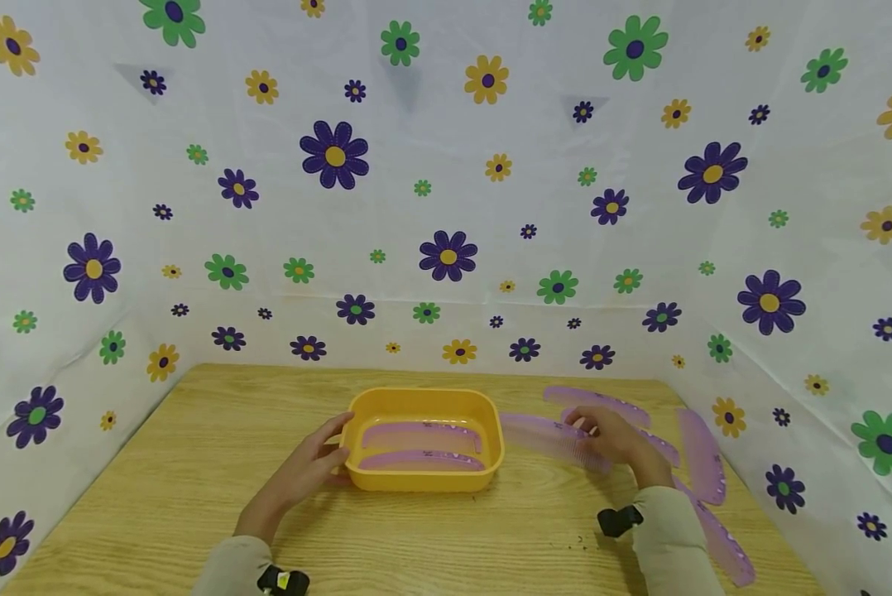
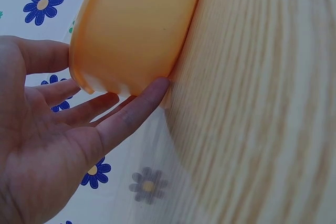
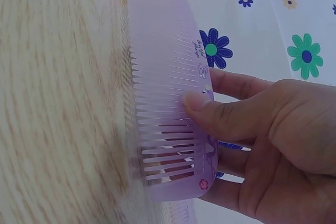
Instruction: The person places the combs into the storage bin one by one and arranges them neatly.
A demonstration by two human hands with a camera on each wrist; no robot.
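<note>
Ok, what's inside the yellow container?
A far purple comb and a near purple comb lie in the yellow container. Its near wall covers the near comb's lower edge; anything directly behind that wall can't be seen.

On a table (image 1: 416, 538), a tub (image 1: 424, 482) is sitting with two combs (image 1: 422, 461) lying inside. A left hand (image 1: 314, 465) is touching its left end. To its right, a right hand (image 1: 613, 439) is holding another comb (image 1: 541, 434); more combs (image 1: 702, 459) are lying behind and rightward. A cloth wall (image 1: 386, 215) is standing behind the table.
</note>
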